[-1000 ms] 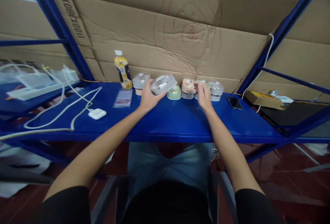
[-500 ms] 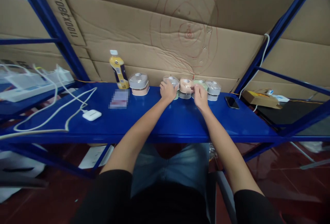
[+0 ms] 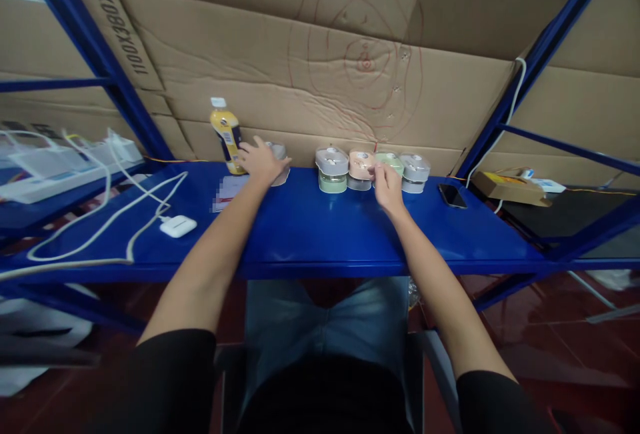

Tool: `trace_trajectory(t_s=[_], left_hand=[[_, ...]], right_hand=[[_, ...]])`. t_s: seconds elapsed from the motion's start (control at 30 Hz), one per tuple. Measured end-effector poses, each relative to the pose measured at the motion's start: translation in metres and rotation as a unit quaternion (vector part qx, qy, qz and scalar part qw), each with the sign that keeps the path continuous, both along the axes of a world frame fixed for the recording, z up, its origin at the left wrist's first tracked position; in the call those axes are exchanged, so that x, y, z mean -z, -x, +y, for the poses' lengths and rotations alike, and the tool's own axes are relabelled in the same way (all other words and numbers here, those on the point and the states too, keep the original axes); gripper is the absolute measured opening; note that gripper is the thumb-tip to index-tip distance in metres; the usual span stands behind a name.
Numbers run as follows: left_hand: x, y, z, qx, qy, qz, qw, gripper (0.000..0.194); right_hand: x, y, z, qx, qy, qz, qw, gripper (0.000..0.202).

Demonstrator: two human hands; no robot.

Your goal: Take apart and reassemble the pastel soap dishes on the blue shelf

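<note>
My left hand [image 3: 263, 162] is at the left with its fingers spread, in front of a two-tier stack of plastic containers [image 3: 280, 153] that it mostly covers. Whether it touches that stack I cannot tell. My right hand [image 3: 388, 186] has its fingers drawn together at the gap between a pink-topped container [image 3: 361, 165] and a green-topped container [image 3: 391, 161]. What its fingertips grip, if anything, is hidden. Beside the pink one stands a grey-lidded container with a green base [image 3: 333, 169]. At the row's right end is a grey container stack [image 3: 415, 171].
A yellow bottle [image 3: 226, 134] stands near my left hand, with a blurred packet [image 3: 231, 193] before it. A white earbud case [image 3: 179, 226] and cables lie at the left of the blue shelf [image 3: 320, 234]. A phone [image 3: 453, 197] lies right. Cardboard [image 3: 225, 47] forms the back.
My left hand has left the grey-lidded stack in the row and moved left to the separate stack by the bottle. My right hand has stayed almost still.
</note>
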State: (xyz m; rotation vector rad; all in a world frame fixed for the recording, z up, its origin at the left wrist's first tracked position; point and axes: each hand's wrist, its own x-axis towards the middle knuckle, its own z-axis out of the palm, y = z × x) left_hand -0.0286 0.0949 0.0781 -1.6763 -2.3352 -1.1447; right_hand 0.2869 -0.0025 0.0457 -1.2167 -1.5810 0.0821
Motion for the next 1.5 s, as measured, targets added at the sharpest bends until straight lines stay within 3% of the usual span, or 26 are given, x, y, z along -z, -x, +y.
trace_trajectory(t_s=[0.13, 0.3, 0.4, 0.47, 0.57, 0.7, 0.9, 1.1, 1.17, 1.3, 1.5], left_hand=[[0.004, 0.010, 0.000, 0.029, 0.036, -0.023, 0.999, 0.092], [0.000, 0.006, -0.029, 0.068, -0.064, 0.019, 0.995, 0.083], [0.001, 0.003, -0.054, 0.206, -0.149, 0.044, 0.966, 0.087], [0.007, -0.001, -0.071, 0.334, -0.178, 0.061, 0.924, 0.089], [0.022, -0.012, -0.093, 0.480, -0.147, 0.055, 0.863, 0.092], [0.042, -0.027, -0.106, 0.576, -0.070, 0.012, 0.815, 0.103], [0.062, -0.029, -0.102, 0.613, -0.022, -0.043, 0.788, 0.113], [0.071, -0.022, -0.098, 0.587, -0.005, -0.008, 0.809, 0.122], [0.071, -0.019, -0.100, 0.582, -0.009, 0.030, 0.812, 0.105], [0.067, -0.017, -0.105, 0.596, -0.007, 0.086, 0.798, 0.055], [0.063, -0.014, -0.099, 0.575, -0.030, 0.063, 0.815, 0.046]], right_hand=[[-0.001, 0.000, -0.002, -0.007, 0.001, 0.000, 1.000, 0.070], [-0.002, 0.000, -0.002, 0.007, -0.008, 0.000, 1.000, 0.067], [-0.003, 0.002, -0.003, -0.020, -0.021, -0.003, 1.000, 0.059], [-0.003, 0.006, -0.006, -0.060, -0.047, -0.019, 0.997, 0.057], [-0.001, 0.013, -0.013, -0.137, -0.079, -0.093, 0.983, 0.079], [0.006, 0.025, -0.022, -0.222, -0.017, -0.194, 0.955, 0.109], [0.015, 0.038, -0.026, -0.237, 0.088, -0.227, 0.941, 0.109], [0.011, 0.024, -0.018, -0.221, 0.100, -0.152, 0.958, 0.081], [0.007, 0.011, -0.013, -0.198, 0.113, -0.125, 0.966, 0.075], [0.003, -0.017, -0.005, -0.139, 0.150, -0.080, 0.976, 0.070], [0.006, -0.033, 0.001, -0.106, 0.195, -0.073, 0.972, 0.075]])
